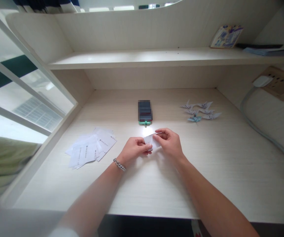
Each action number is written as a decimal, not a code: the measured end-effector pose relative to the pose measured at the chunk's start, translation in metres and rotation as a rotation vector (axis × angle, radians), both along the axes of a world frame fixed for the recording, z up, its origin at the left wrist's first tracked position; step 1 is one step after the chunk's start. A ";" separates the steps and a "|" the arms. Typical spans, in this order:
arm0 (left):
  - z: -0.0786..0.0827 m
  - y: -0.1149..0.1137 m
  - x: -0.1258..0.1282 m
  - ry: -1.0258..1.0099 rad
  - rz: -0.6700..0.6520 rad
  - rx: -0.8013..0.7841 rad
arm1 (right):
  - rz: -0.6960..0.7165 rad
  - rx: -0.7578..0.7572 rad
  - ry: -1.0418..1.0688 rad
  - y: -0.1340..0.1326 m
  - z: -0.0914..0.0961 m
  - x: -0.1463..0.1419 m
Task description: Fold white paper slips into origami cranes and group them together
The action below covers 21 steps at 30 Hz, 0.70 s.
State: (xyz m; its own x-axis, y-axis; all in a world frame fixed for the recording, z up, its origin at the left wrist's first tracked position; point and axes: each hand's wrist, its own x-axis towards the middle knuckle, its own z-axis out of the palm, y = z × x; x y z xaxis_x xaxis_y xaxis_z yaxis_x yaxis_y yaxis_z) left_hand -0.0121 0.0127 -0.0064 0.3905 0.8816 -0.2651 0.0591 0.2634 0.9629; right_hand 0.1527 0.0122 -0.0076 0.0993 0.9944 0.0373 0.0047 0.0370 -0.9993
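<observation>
A small folded piece of white paper point(152, 141) is held over the middle of the desk between both my hands. My left hand point(135, 147), with a silver chain bracelet at the wrist, pinches its left side between thumb and fingers. On the other side my right hand point(169, 140) grips the upper right part with thumb and fingertips. The fingers hide some of the folds. Just beyond the hands lies a phone point(145, 112) with a blurred screen. Several folded paper cranes point(203, 112) stand at the right rear, one of them light blue.
Loose printed white sheets point(89, 148) lie overlapping at the left. A shelf point(137, 58) runs across the back, with a small patterned box point(226, 36) on it. A cable point(257, 131) hangs down the right side from the wall socket point(280, 82). A barred window frame borders the left.
</observation>
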 end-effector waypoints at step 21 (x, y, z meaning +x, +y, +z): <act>-0.001 0.003 0.000 -0.018 0.063 0.018 | 0.036 -0.005 -0.045 -0.003 0.004 -0.002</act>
